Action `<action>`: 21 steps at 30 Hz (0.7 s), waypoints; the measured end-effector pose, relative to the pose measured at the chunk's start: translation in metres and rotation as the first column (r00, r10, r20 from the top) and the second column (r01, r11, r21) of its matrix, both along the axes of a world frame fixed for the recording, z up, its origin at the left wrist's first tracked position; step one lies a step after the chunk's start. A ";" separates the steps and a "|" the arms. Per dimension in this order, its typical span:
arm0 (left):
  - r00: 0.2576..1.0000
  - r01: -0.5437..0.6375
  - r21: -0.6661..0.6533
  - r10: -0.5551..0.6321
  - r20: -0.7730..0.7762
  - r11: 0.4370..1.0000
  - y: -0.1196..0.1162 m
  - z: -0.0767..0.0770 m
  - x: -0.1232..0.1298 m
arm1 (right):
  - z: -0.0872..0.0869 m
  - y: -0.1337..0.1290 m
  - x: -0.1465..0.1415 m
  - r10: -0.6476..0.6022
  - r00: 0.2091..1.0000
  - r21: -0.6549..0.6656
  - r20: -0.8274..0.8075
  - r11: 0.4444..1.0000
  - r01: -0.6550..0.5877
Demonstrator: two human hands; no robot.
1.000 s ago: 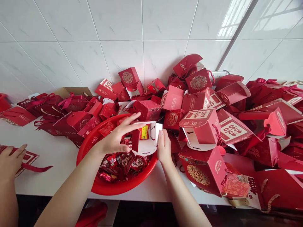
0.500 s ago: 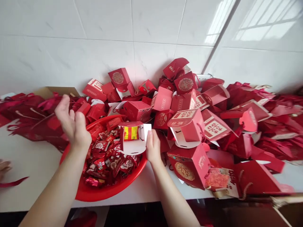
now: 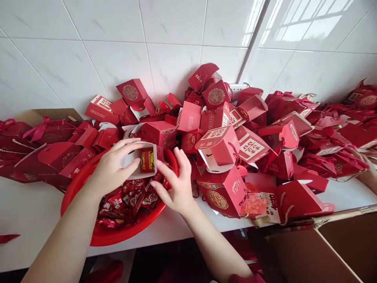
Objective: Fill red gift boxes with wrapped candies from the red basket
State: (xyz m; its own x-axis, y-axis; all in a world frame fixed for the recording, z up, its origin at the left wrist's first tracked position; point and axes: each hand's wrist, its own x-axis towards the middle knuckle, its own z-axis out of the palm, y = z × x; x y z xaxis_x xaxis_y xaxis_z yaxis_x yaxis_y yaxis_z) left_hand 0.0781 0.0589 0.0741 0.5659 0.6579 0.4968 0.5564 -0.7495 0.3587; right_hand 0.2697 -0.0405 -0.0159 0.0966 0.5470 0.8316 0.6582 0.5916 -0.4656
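An open gift box (image 3: 135,160), white inside, is tilted above a red basin (image 3: 118,237) of red-wrapped candies (image 3: 135,198). A yellow and red packet (image 3: 147,160) lies inside the box. My left hand (image 3: 113,167) grips the box at its left side, fingers over the far edge and thumb at the opening. At the box's right side is my right hand (image 3: 176,182), its fingers spread and nothing held in it.
Many red gift boxes (image 3: 218,192) are heaped along the tiled wall (image 3: 176,59). Ribboned bags (image 3: 50,157) stand at the left. An open cardboard box (image 3: 312,251) is at the lower right. Another person's hand (image 3: 368,171) shows at the right edge.
My left hand has come down from the left and taken hold of the box. My right hand has let go and its fingers have spread. The view has shifted to the right.
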 end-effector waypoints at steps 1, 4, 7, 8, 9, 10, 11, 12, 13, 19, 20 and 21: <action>0.999 0.024 -0.035 -0.023 0.033 0.999 0.005 -0.001 -0.004 | 0.001 -0.002 -0.002 0.033 0.999 -0.019 0.031 0.999 -0.032; 0.994 0.043 -0.155 -0.028 0.102 0.987 0.018 -0.005 -0.014 | 0.001 -0.002 -0.009 0.126 0.988 -0.137 -0.090 0.981 -0.137; 0.986 0.014 -0.262 0.030 0.166 0.965 0.027 -0.009 -0.023 | -0.001 0.005 -0.017 0.129 0.954 -0.192 -0.272 0.964 -0.185; 0.982 0.007 -0.278 0.045 0.182 0.961 0.029 -0.010 -0.025 | -0.002 0.008 -0.019 0.127 0.946 -0.210 -0.298 0.958 -0.195; 0.979 -0.004 -0.287 0.062 0.193 0.958 0.031 -0.011 -0.028 | -0.002 0.012 -0.020 0.129 0.942 -0.240 -0.311 0.948 -0.209; 0.977 -0.023 -0.298 0.085 0.195 0.954 0.033 -0.012 -0.030 | -0.001 0.015 -0.020 0.129 0.940 -0.277 -0.315 0.935 -0.221; 0.973 -0.055 -0.316 0.122 0.196 0.947 0.034 -0.013 -0.032 | 0.000 0.018 -0.020 0.132 0.942 -0.311 -0.308 0.922 -0.231; 0.966 -0.093 -0.339 0.168 0.198 0.936 0.036 -0.015 -0.034 | 0.002 0.021 -0.020 0.145 0.947 -0.332 -0.287 0.912 -0.240; 0.955 -0.130 -0.362 0.214 0.204 0.923 0.037 -0.016 -0.036 | 0.004 0.024 -0.018 0.165 0.953 -0.339 -0.256 0.908 -0.248; 0.849 -0.061 -0.548 0.333 0.411 0.834 0.037 -0.019 -0.043 | 0.008 0.034 -0.007 0.327 0.942 -0.263 -0.074 0.905 -0.335; 0.824 0.005 -0.578 0.325 0.465 0.816 0.036 -0.018 -0.043 | 0.006 0.035 -0.006 0.341 0.939 -0.249 -0.043 0.907 -0.341; 0.802 0.068 -0.586 0.305 0.514 0.807 0.034 -0.017 -0.043 | 0.004 0.037 -0.006 0.341 0.940 -0.228 -0.009 0.914 -0.334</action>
State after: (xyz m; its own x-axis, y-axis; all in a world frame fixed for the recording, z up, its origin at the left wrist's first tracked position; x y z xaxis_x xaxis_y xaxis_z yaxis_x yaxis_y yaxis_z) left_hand 0.0356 0.0929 0.0575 0.2038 0.9548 0.2163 0.1822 -0.2541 0.9499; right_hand 0.2635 -0.0039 -0.0117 -0.1501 0.7140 0.6839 0.4532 0.6645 -0.5942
